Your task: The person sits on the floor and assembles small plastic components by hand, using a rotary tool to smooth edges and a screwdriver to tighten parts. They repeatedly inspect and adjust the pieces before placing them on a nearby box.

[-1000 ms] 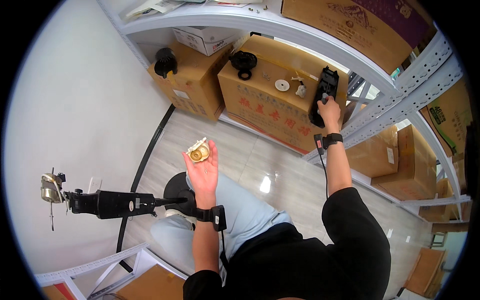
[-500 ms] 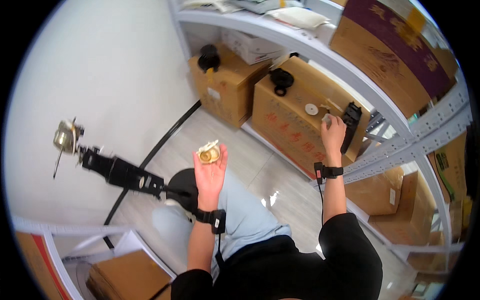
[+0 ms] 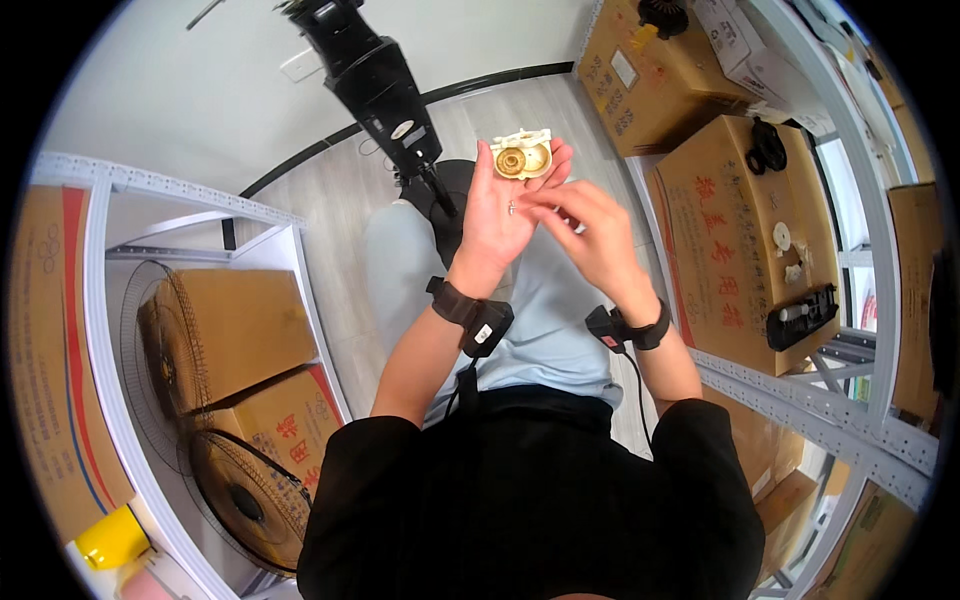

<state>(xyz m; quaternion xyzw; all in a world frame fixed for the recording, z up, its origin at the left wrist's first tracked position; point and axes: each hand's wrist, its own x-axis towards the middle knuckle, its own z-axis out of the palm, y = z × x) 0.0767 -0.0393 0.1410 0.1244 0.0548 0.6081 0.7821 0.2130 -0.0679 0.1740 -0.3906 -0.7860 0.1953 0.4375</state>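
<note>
My left hand [image 3: 500,218] is palm up, fingers stretched out, bearing a small cream plastic gear housing [image 3: 537,160] on its fingers. A brownish round gear [image 3: 510,163] sits inside the housing. Small metal screws [image 3: 512,208] lie on the palm, too small to count. My right hand [image 3: 590,232] reaches over that palm from the right, thumb and forefinger pinched together beside the screws. Whatever is between those fingertips is too small to make out.
Beyond my hands stands a black fan neck [image 3: 372,85] on a pole. On the right, a cardboard box [image 3: 720,240] bears a white disc [image 3: 781,236], a black elongated casing [image 3: 803,317] and small parts. Wire fan guards [image 3: 165,365] lean on the left shelf.
My right hand has come from the box top on the right to my left palm. A small whitish piece now lies on that box. The view has turned.
</note>
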